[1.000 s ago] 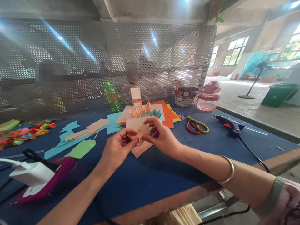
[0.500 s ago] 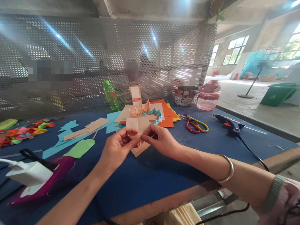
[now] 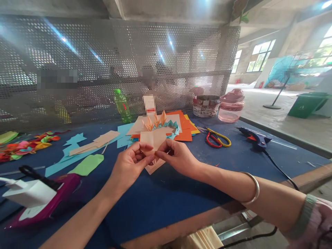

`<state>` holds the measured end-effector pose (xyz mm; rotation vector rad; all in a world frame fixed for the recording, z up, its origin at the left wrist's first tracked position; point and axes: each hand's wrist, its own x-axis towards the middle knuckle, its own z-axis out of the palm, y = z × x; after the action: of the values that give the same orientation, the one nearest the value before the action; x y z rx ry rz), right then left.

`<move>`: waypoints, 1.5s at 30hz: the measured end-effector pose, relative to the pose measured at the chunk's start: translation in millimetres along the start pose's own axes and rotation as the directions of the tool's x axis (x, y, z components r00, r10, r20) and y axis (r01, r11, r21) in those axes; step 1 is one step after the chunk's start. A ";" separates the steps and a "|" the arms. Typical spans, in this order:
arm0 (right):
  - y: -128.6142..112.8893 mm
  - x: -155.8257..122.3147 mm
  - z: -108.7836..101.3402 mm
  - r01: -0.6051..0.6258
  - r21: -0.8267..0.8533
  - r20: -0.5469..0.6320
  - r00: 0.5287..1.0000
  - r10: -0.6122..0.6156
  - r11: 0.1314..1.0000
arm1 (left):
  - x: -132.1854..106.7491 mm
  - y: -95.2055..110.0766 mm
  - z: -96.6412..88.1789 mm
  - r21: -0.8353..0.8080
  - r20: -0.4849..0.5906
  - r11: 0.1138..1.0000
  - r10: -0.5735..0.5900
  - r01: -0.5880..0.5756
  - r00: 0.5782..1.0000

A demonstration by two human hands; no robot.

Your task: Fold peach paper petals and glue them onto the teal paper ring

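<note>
Left hand and right hand: fingers clamped from both sides on folded peach paper sheet, held between the hands just above blue surface. Long axis runs roughly fore-aft; neither hand clearly nearer.

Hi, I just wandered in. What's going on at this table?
A person is pinching a folded peach paper between their left hand and right hand. Just behind it stands a folded paper piece with pointed peach tips and a teal edge, on a stack of coloured paper. A pair of scissors and a glue gun lie to the right on the blue tabletop, and paper cut-outs lie to the left.
</note>
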<state>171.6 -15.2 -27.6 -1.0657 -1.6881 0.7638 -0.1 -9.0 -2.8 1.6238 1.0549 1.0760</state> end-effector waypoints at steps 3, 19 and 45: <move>-0.8 -0.8 0.3 -0.001 -0.010 -0.007 1.000 0.001 1.000 | 0.0 -1.3 -0.2 -0.010 0.007 1.000 -0.012 0.012 1.000; -1.0 -3.7 1.8 0.016 -0.031 -0.004 1.000 -0.016 0.999 | -0.2 -3.4 0.4 -0.044 0.025 0.999 -0.021 0.022 0.999; -4.7 -5.8 4.3 0.084 -0.010 -0.014 0.996 -0.084 0.996 | 0.1 -0.9 4.6 -0.142 0.031 0.988 -0.060 0.064 0.998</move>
<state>167.0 -22.5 -27.3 -0.9980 -1.7151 0.6938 4.1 -9.7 -4.7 1.4783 0.9819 1.0615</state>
